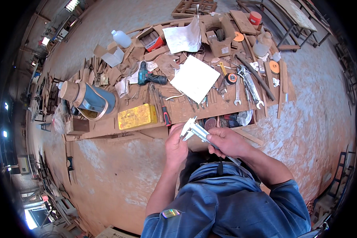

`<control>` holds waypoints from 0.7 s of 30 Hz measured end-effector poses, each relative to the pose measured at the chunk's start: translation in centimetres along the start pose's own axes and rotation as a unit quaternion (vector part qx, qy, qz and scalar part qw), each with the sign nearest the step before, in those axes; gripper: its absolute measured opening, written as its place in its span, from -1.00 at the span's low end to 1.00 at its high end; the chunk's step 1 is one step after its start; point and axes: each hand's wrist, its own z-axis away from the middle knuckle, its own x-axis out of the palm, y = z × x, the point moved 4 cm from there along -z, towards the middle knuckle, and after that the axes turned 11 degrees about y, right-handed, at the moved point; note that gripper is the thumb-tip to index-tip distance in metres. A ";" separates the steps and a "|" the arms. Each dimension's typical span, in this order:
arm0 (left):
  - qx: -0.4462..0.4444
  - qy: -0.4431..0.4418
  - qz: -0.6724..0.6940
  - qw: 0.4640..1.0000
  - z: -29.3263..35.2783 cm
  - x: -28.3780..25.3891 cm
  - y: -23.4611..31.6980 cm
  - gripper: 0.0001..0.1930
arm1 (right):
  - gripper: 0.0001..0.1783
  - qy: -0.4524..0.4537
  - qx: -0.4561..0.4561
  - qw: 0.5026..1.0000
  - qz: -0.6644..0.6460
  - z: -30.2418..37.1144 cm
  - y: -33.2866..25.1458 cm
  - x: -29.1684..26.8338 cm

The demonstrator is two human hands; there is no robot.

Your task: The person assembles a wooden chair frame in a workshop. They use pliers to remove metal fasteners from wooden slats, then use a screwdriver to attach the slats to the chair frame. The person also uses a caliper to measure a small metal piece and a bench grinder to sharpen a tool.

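Observation:
Just in front of my body, over the bench's near edge, I have a metal vernier caliper (pixel 195 130). My right hand (pixel 228 142) is wrapped round its beam, with the thumb near the slide. The caliper slants, its jaws up and to the left. My left hand (pixel 176 146) is closed right beside the jaws, its fingertips touching or nearly touching them. Whatever those fingers pinch, if anything, is hidden. Just beyond my left hand lies a red-and-black handled tool (pixel 166 116) on the bench.
The cluttered bench (pixel 174 113) carries a yellow box (pixel 137 117), a cordless drill (pixel 148 75), a white square sheet (pixel 196 78), wrenches (pixel 237 92), a tape measure (pixel 231 78) and a blue-grey container (pixel 93 99). Below its edge, an open compartment holds an abrasive disc (pixel 210 123).

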 end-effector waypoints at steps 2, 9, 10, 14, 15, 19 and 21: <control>0.007 -0.001 0.001 1.000 0.1 -0.1 -0.5 -0.74 | -0.71 -0.005 -0.004 1.000 -0.004 0.1 -0.1 0.2; -0.022 0.008 -0.010 1.000 0.4 -0.2 -0.3 -0.72 | -0.69 0.008 -0.026 0.999 0.034 0.5 -0.4 -0.1; -0.010 0.004 -0.018 1.000 0.4 -0.2 -0.1 -0.72 | -0.69 0.017 -0.035 0.998 0.042 0.6 -0.5 -0.1; 0.005 -0.010 -0.024 1.000 0.4 -0.3 0.6 -0.73 | -0.70 0.021 -0.044 0.997 0.062 0.5 -0.3 -0.3; 0.001 -0.013 -0.020 1.000 0.4 -0.4 0.7 -0.73 | -0.70 0.020 -0.045 0.997 0.064 0.5 -0.3 -0.3; -0.002 -0.039 0.001 0.999 0.4 -0.8 0.5 -0.79 | -0.70 0.006 -0.050 0.994 0.094 0.5 -0.6 -0.5; 0.001 -0.055 0.000 0.999 0.5 -1.0 0.7 -0.83 | -0.70 0.029 -0.082 0.992 0.090 0.4 -0.3 -0.8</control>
